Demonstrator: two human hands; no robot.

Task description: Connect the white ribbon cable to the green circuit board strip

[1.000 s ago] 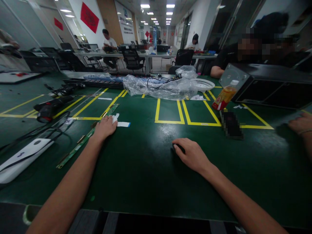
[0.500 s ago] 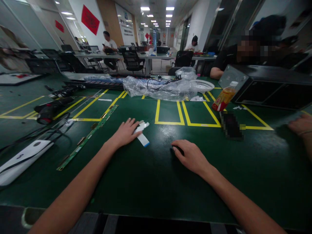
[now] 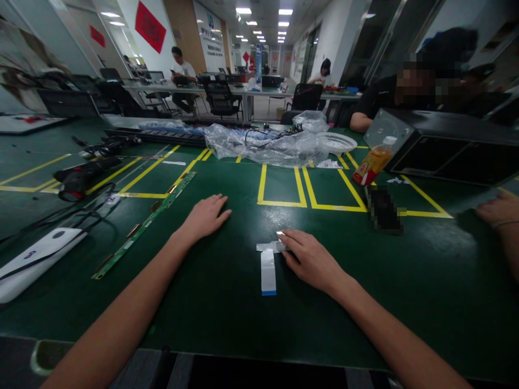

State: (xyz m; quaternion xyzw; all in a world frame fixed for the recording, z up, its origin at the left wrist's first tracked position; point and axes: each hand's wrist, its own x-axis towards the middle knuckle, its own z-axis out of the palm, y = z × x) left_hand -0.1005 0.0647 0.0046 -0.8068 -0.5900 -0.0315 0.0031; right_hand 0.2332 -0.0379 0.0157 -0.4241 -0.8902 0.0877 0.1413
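Note:
A white flat ribbon cable with a blue end lies on the green table in front of me, bent into a T-like shape at its upper part. My right hand rests over the cable's upper right end, its fingers curled together on it; part of that end is hidden beneath them. To the left, my left hand lies palm down on the tabletop, fingers stretched out and thumb apart, holding nothing. A long thin green circuit board lies slanted beyond my left forearm.
A white device with a black cord and a black-and-red tool lie left. Clear plastic wrap, a white basket, a drink bottle, and a large black case stand farther back. Another person's hand is at right.
The ribbon cable has passed from under my left hand to my right hand, moving right and towards me, its blue end turned my way. My left hand has let go.

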